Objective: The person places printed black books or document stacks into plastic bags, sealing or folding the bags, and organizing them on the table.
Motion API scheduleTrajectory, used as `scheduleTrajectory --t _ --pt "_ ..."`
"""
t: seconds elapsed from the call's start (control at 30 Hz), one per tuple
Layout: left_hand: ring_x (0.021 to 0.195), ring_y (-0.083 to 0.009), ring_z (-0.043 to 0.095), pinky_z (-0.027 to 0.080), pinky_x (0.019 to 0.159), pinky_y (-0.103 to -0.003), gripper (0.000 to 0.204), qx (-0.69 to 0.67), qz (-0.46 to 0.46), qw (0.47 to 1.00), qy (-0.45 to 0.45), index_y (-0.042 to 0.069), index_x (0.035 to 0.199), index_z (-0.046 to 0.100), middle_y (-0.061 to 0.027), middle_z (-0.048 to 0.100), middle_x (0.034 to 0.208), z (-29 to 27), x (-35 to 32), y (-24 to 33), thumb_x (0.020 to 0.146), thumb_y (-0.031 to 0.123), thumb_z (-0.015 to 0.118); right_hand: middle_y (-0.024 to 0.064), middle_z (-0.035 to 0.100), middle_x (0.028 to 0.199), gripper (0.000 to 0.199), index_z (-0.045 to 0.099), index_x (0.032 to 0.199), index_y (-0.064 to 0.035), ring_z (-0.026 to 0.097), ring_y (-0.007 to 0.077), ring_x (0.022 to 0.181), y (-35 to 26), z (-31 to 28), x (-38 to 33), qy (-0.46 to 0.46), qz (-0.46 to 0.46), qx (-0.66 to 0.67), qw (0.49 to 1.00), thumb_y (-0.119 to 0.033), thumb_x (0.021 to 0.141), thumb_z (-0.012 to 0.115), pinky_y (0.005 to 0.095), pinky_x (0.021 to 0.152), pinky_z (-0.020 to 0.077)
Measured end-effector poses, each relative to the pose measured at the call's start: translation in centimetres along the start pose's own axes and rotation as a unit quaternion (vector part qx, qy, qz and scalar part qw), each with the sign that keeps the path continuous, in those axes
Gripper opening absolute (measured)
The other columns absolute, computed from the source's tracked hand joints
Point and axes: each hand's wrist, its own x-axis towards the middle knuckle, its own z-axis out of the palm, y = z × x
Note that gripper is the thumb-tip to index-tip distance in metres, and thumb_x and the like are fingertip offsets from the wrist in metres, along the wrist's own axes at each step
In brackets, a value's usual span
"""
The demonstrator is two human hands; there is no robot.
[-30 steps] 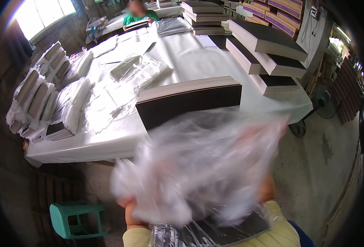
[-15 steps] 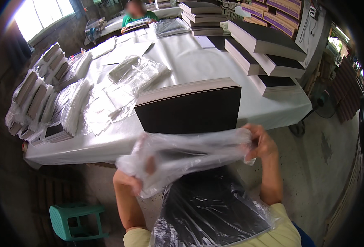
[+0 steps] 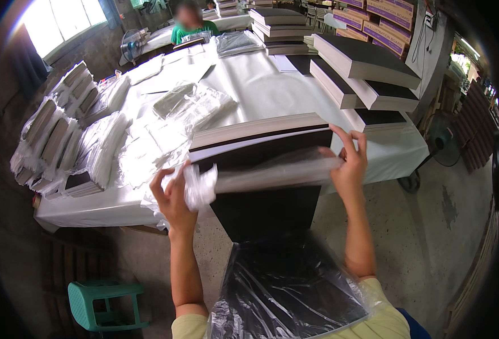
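Between my raised hands a clear plastic bag is stretched wide, partly blurred. My left hand is closed on its bunched left end, and my right hand pinches the other end. Behind the bag, at the table's front edge, stands a thick stack of black boards with pale edges. Its front black board leans away at the top, showing a white strip. The right fingertips reach the top right corner of the stack. On my lap rests a black board wrapped in clear plastic.
Plastic-wrapped bundles crowd the table's left side, with loose clear bags beside them. Stacks of black boards stand at the right and back. Across the table sits a person in green. A green stool is on the floor.
Both hands have risen toward the board stack, drawing the bag up and stretching it into a narrower band. The front board has come apart from the stack at the top.
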Motion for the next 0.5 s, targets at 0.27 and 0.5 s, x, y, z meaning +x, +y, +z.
scheduleTrajectory --t 0.27,0.5 --pt "0.066 -0.0189 0.059 0.045 0.055 -0.029 0.015 -0.313 -0.131 0.926 -0.165 0.0 0.072 0.059 -0.0131 0.06 0.075 -6.3 -0.8 -0.6 0.076 0.014 0.053 0.0042 0.046 0.079 0.025 0.058 0.082 -0.0065 0.037 0.0055 0.052 -1.6 -4.1 -1.6 0.064 -0.146 0.013 0.987 0.007 0.063 0.065 0.0223 0.044 0.0339" --pt "0.089 -0.0159 0.052 0.041 0.077 -0.027 0.029 -0.574 -0.489 0.491 -0.437 -0.001 0.1 0.056 -0.008 0.057 0.093 -4.8 -0.4 -0.4 0.071 0.001 0.057 0.0018 0.048 0.07 0.034 0.05 0.094 -0.0045 0.05 0.0101 0.063 1.6 -7.7 -0.7 -0.338 0.253 0.659 0.622 0.001 0.063 0.064 0.0239 0.054 0.0412"
